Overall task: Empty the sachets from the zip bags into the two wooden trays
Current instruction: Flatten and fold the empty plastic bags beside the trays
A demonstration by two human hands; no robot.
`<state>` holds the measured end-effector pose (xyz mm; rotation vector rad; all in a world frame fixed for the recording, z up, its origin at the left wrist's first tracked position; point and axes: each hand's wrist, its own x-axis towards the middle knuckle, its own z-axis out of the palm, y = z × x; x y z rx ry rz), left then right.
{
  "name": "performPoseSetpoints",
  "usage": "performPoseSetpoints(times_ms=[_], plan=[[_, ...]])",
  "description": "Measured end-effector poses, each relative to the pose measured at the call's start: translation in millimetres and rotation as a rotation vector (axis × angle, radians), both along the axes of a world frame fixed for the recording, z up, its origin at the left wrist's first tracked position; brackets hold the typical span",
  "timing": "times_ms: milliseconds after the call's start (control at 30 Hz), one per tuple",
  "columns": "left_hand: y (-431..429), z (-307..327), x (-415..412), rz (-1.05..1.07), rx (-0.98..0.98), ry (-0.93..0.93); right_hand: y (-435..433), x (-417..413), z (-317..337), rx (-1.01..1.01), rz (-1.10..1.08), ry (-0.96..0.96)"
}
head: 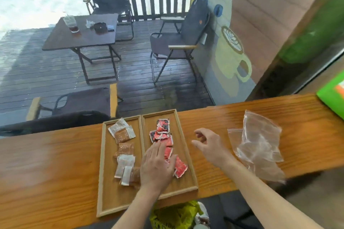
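Two wooden trays [104, 156] hold sachets; left hand [156, 165] flat on them, right hand's [210, 145] grip wide.

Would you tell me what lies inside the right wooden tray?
Red sachets lie in a loose row along the right wooden tray. The left hand rests flat over the middle ones, hiding them.

Two wooden trays side by side on wooden counter [232, 117]; left tray [105, 173] holds white and brown sachets [125, 151] in a loose column, right tray [184, 146] holds red sachets [162, 132]; left hand [158, 165] flat, fingers spread, pressing on the red sachets and reaching over the rim between the trays. Right hand [209, 145] open, above the counter just right of the right tray; empty clear zip bags [258, 145] crumpled further right, apart from the hand.
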<state>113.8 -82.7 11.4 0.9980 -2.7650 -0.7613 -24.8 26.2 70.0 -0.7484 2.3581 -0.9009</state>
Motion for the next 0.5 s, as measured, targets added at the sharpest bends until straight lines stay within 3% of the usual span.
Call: performPoseSetpoints(times_ms=[300, 500], plan=[[62.6, -14.7, -92.8, -0.332, -0.026, -0.117, 115.6, -76.1, 5.9, -0.034, -0.435, 0.014], [79.6, -38.0, -114.4, -0.415, -0.057, -0.278, 159.1, -105.6, -11.3, 0.025, -0.719, 0.008]])
